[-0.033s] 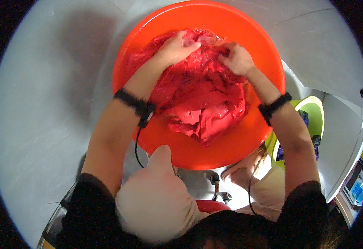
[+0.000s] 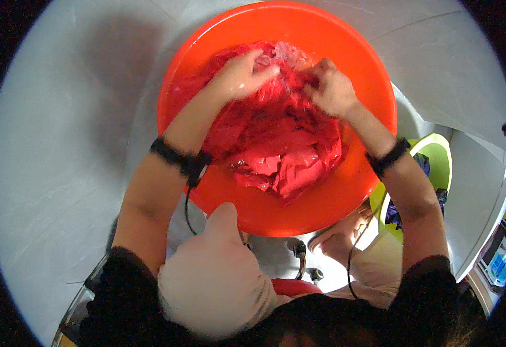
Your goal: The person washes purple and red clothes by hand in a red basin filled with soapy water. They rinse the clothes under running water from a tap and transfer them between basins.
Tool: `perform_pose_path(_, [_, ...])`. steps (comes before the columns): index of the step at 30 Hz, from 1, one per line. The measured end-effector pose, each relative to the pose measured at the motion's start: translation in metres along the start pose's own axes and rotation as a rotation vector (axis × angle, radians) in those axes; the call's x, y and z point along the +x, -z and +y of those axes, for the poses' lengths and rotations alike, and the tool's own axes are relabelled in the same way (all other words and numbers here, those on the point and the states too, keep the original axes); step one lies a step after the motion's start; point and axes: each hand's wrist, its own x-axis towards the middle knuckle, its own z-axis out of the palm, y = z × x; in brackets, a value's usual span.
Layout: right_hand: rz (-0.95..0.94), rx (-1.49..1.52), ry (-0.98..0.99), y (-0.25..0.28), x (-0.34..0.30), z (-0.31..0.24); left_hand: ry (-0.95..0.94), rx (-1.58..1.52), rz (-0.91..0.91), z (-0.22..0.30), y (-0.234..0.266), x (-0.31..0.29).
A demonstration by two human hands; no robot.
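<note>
A large orange-red basin (image 2: 351, 46) holds a crumpled, wet red cloth (image 2: 299, 168) lying in water. My left hand (image 2: 241, 75) is at the cloth's far side, with the thumb held out and the other fingers curled into the fabric. Opposite it, my right hand (image 2: 332, 91) is slightly blurred, its fingers bent round a bunched part of the same cloth. Between the two hands, water splashes up and the fabric is pulled together. The fingertips of both hands are partly hidden.
To the right stands a yellow-green tub (image 2: 438, 150) with dark purple cloth in it. My knee (image 2: 206, 289) in pale trousers is close to the basin's near rim. A dark pipe fitting (image 2: 301, 257) lies below the rim. Black bands with cables circle both forearms.
My left forearm has shifted slightly left and my right forearm slightly right. The water between the hands now splashes higher.
</note>
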Motion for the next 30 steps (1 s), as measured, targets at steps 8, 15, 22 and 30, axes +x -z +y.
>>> perform_pose_path(8, [-0.140,-0.227,0.263,-0.045,-0.063,-0.050,-0.037,0.789,-0.004,-0.043,-0.055,-0.110])
perform_pose_path(15, [-0.276,-0.156,0.004,-0.072,0.032,-0.015,-0.582,0.925,0.444,-0.080,-0.063,-0.041])
perform_pose_path(22, [-0.409,-0.182,-0.321,-0.032,0.088,0.005,0.034,0.653,-0.233,-0.047,-0.038,0.019])
perform_pose_path(30, [-0.254,-0.206,-0.399,-0.052,-0.026,0.015,-0.171,0.640,-0.326,-0.044,-0.010,-0.015])
